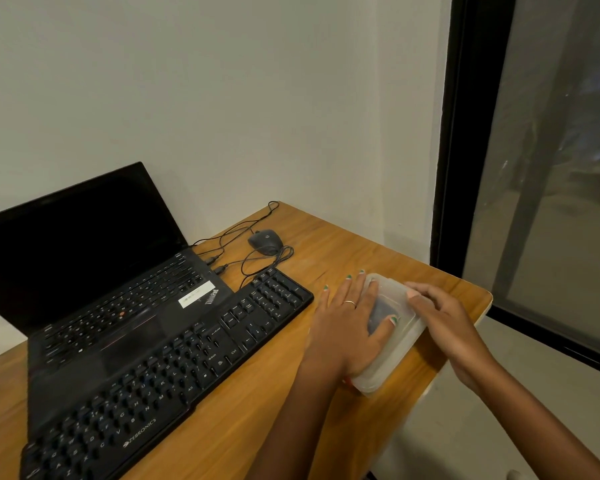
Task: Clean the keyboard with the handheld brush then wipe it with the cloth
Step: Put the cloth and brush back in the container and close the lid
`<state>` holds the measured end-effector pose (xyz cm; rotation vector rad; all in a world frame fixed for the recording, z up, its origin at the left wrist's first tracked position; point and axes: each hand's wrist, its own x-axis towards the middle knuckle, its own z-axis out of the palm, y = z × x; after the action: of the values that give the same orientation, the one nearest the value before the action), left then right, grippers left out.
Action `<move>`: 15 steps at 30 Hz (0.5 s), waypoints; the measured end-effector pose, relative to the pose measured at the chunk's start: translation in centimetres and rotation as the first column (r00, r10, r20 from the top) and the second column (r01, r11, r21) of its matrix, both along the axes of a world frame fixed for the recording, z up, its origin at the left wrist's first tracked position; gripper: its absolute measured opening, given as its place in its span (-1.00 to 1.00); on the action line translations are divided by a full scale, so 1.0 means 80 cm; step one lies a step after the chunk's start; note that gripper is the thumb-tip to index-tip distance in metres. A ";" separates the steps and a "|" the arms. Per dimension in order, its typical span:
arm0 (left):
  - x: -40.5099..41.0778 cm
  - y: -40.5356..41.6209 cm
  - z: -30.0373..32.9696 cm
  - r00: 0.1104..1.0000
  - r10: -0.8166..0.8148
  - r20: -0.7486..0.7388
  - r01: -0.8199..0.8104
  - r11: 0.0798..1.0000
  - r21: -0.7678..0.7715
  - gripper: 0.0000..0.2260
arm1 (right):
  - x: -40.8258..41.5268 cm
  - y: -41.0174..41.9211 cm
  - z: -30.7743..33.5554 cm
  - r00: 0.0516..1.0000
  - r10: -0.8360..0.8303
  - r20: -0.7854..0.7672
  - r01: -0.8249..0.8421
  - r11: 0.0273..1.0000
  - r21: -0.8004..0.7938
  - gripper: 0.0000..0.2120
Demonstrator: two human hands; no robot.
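Observation:
A black keyboard (174, 368) lies diagonally on the wooden desk (278, 403), in front of an open laptop. To its right stands a translucent plastic box with a lid (400, 337); something dark shows through the lid. My left hand (347, 323) lies flat on the lid with straight fingers, pressing down. My right hand (440, 317) rests at the box's right edge, its thumb on the lid and its fingers hidden over the side. No brush or cloth is visible.
A black laptop (94, 271) with a dark screen sits behind the keyboard. A black mouse (264, 241) and loose cables (253, 261) lie near the wall. The desk's right edge (478, 320) is just beyond the box, beside a dark-framed window.

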<state>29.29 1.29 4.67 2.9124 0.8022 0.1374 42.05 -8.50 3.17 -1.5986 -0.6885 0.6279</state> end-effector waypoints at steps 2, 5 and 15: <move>0.000 0.000 0.000 1.000 0.005 -0.003 -0.005 1.000 0.005 -0.18 | 0.000 0.000 0.003 1.000 -0.008 0.003 0.008 1.000 -0.009 -0.74; 0.000 0.002 -0.002 1.000 0.004 0.016 -0.004 1.000 0.006 -0.20 | 0.002 0.004 0.008 0.996 0.024 0.089 -0.015 0.995 -0.098 -0.70; -0.002 0.000 0.000 1.000 0.004 0.023 -0.003 1.000 -0.014 -0.21 | 0.010 0.004 0.006 0.993 -0.025 -0.118 0.014 0.996 -0.093 -0.67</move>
<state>29.17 1.31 4.65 2.8905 0.8016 0.1646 42.86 -8.15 3.62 -1.6366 -0.5616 0.7437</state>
